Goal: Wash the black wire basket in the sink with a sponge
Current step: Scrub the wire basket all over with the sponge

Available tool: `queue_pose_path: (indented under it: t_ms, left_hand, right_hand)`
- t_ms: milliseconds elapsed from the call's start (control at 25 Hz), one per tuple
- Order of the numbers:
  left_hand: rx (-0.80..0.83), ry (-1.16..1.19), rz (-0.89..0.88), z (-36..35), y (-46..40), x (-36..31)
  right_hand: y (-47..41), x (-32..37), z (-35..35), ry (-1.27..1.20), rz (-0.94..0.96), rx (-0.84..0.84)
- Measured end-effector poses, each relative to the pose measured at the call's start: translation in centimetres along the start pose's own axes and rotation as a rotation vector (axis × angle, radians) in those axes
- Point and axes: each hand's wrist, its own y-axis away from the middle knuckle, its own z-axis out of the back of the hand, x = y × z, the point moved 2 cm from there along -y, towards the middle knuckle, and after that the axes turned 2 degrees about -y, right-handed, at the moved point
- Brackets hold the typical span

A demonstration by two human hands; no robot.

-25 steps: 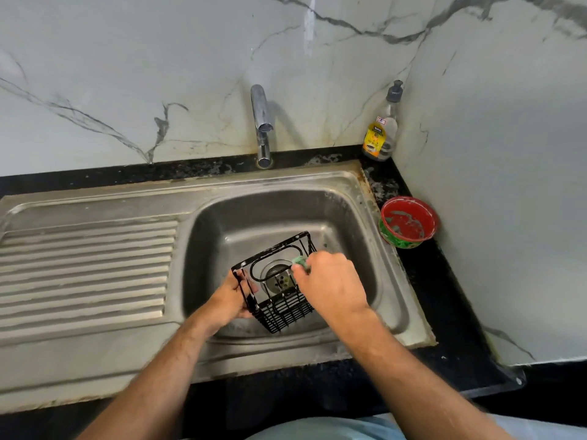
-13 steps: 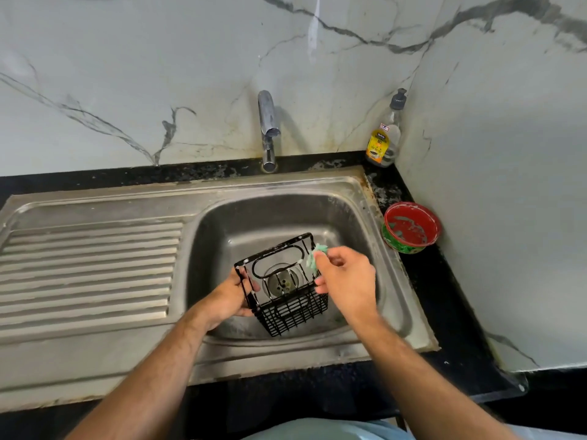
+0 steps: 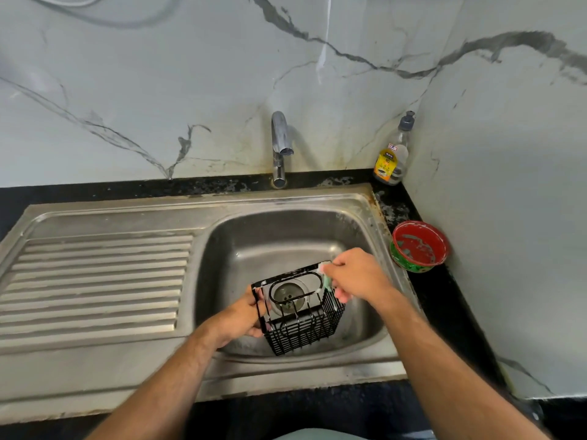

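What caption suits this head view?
Left hand steadies black wire basket over sink; right hand scrubs with sponge.

Soft even light, wide-angle edge distortion

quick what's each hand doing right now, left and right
Left hand: closed, gripping the left side of the black wire basket over the sink.
Right hand: closed, holding the green sponge against the basket's right rim.

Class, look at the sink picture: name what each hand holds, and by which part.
Left hand grips the black wire basket by its left side wall. Right hand pinches the green sponge against the basket's right top rim.
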Motion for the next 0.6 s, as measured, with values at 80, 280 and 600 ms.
queue_pose_path:
  t_ms: [80, 280, 600]
  left_hand:
    - [-0.013, 0.039, -0.013, -0.2, 0.2, -0.1]
    - [-0.041, 0.062, -0.007, -0.3, 0.2, 0.0]
    - [-0.03, 0.087, 0.025, -0.3, 0.2, 0.4]
  right_hand:
    - [-0.5, 0.7, -0.6, -0.091, 0.014, -0.091]
    - [1.0, -1.1, 0.2, -0.055, 0.016, 0.005]
    - [-0.3, 0.8, -0.3, -0.139, -0.03, -0.035]
